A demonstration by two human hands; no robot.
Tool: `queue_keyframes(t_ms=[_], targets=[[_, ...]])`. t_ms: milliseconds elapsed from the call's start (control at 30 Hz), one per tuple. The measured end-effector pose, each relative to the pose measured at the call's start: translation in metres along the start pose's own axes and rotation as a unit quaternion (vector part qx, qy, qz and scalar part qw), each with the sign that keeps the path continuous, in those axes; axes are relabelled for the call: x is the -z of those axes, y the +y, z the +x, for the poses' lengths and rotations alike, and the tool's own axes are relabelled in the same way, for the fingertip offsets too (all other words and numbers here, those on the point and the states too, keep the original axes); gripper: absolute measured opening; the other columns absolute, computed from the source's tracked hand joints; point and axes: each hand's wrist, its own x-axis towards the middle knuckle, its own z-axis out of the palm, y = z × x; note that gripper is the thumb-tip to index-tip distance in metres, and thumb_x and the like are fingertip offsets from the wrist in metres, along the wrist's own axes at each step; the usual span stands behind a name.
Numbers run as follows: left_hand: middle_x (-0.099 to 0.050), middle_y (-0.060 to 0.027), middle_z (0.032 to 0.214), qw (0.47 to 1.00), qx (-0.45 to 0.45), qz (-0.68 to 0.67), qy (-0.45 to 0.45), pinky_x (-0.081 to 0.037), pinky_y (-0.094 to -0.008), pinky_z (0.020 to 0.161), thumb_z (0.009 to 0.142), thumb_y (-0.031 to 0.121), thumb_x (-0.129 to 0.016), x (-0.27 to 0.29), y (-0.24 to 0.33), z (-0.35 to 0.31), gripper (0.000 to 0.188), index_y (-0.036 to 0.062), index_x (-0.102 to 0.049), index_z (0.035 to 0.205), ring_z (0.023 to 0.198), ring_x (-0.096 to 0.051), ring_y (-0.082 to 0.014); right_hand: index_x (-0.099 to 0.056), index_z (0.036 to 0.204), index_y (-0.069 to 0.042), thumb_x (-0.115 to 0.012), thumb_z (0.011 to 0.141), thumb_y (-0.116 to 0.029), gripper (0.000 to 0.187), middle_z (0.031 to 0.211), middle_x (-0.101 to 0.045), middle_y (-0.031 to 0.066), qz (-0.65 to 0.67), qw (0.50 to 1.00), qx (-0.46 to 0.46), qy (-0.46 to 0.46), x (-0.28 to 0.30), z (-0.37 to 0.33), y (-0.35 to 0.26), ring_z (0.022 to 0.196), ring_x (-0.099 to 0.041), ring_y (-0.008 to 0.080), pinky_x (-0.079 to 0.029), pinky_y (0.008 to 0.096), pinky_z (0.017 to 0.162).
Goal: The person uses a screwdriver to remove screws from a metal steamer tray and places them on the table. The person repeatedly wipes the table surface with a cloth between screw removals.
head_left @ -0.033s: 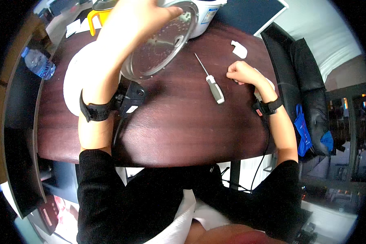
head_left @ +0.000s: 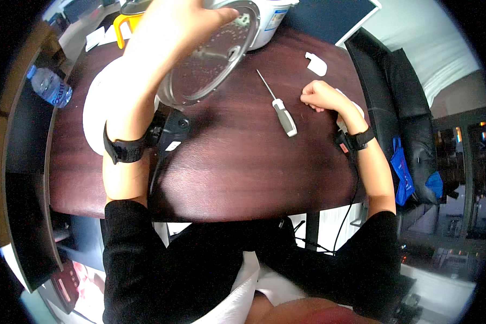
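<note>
Left hand (head_left: 181,24) grips round, transparent lid (head_left: 205,70), far left; right hand (head_left: 323,96) curled closed. I register no change: hold maintained.

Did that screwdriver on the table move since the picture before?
No. The screwdriver lies in the same place on the brown table, still pointing away from the person.
</note>
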Motion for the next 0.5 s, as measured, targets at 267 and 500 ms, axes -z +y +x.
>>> queue_keyframes(t_ms=[267, 500], targets=[[-0.058, -0.0204, 0.117, 0.997, -0.024, 0.052, 0.058, -0.046, -0.0357, 0.093, 0.079, 0.028, -0.071, -0.005, 0.001, -0.008, 0.052, -0.002, -0.057, 0.119, 0.108, -0.057, -0.0288, -0.058, 0.068, -0.002, -0.054, 0.085, -0.021, 0.026, 0.055, -0.054, 0.0023, 0.112, 0.993, 0.026, 0.015, 0.001, 0.013, 0.04, 0.043, -0.053, 0.0112, -0.044, 0.0255, 0.04], [-0.059, -0.0194, 0.113, 0.999, 0.025, 0.024, 0.038, -0.046, -0.0351, 0.091, 0.08, 0.027, -0.071, -0.007, 0.001, 0.001, 0.05, -0.0024, -0.057, 0.118, 0.105, -0.058, -0.0276, -0.056, 0.067, -0.004, -0.057, 0.087, -0.026, 0.03, 0.055, -0.053, 0.0007, 0.125, 0.988, -0.016, 0.086, 0.009, 0.011, 0.055, 0.042, -0.05, 0.0095, -0.04, 0.0242, 0.039]])
